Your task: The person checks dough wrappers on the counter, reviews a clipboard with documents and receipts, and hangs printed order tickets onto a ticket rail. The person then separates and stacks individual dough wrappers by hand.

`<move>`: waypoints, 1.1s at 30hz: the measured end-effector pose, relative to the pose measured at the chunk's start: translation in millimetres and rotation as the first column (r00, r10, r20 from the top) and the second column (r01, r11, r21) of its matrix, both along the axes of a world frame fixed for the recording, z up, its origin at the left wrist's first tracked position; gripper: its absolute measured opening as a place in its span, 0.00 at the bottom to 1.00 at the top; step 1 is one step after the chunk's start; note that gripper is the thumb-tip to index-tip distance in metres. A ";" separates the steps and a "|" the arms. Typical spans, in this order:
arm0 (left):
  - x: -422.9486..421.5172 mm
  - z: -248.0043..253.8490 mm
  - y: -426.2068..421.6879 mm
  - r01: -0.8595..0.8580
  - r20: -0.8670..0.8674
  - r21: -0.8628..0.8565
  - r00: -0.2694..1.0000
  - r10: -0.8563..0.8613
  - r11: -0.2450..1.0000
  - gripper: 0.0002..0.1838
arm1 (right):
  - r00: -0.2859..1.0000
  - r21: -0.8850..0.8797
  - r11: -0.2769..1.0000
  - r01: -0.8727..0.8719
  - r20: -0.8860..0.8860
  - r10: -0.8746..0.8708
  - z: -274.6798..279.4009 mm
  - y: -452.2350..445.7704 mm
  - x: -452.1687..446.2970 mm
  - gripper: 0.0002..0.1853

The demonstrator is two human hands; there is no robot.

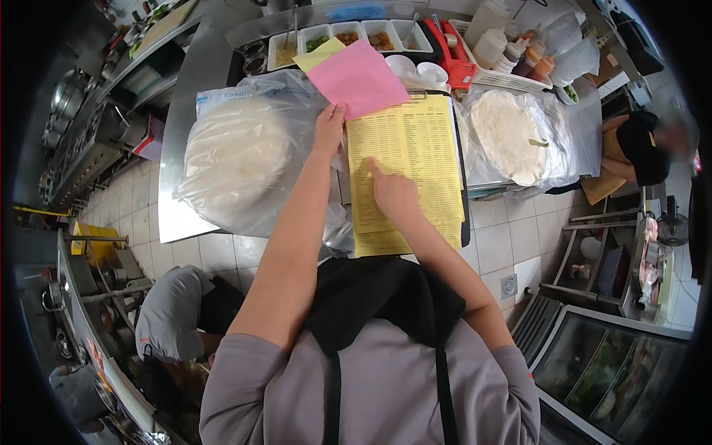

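My left hand (330, 130) pinches the lower edge of a pink sheet of paper (360, 78), its fingers closed on it. A smaller yellow sheet (320, 55) pokes out behind the pink one. Below them lies a clipboard (465, 222) with yellow printed pages (423, 156) covered in columns of small text. With the index finger stretched out, my right hand (395, 196) points at the left column of the top page; it holds nothing, and its other fingers are curled. Left of my left forearm, a stack of round flat dough (241, 152) sits in clear plastic.
More flat dough (512, 137) lies on plastic at the right. White trays of toppings (347, 37), a red holder (452, 55) and a basket of sauce bottles (512, 74) line the back. One person (174, 315) bends at lower left; another (638, 148) stands at far right.
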State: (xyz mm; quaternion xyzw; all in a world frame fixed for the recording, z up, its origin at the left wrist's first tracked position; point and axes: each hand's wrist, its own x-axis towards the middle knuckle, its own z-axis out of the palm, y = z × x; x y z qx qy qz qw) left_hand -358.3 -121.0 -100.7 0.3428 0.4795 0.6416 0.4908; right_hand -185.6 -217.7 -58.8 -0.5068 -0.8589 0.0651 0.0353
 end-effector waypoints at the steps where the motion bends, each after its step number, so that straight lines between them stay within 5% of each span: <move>1: 0.9 1.1 -0.7 -0.005 0.002 -0.007 1.000 0.005 1.000 0.13 | 1.000 0.020 1.000 0.004 -0.022 -0.003 -6.1 -0.5 0.6 0.25; 26: 0.2 -4.2 0.3 0.007 0.065 -0.014 0.998 -0.007 1.000 0.15 | 0.991 0.035 0.996 -0.077 -0.104 0.080 -14.2 -15.2 4.2 0.23; 33: 0.6 -4.5 1.3 -0.011 0.045 -0.019 0.999 0.012 1.000 0.14 | 0.994 -0.084 0.992 -0.096 -0.053 0.092 4.0 -19.7 4.2 0.24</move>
